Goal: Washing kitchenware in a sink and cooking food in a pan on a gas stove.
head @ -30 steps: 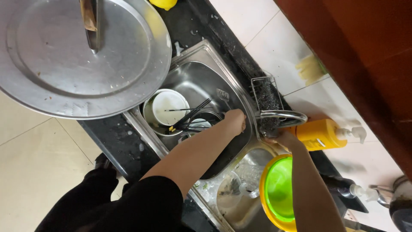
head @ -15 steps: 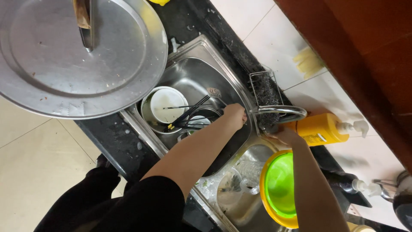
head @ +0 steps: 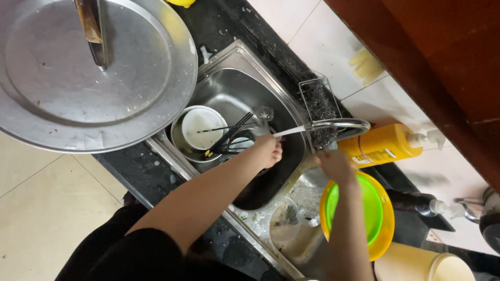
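Both of my hands are working over the stainless steel double sink; my left hand is reaching into the far basin, its fingers curling together around something I cannot make out, just beside the white round bowl and the black chopsticks lying across it; my right hand is resting at the base of the curved chrome tap, though I cannot tell how its fingers are lying; a green plate in a yellow round basin is sitting just below that hand; an orange pump bottle is lying on the black worktop near the tap; a large round metal tray is lying at the sink's far side.
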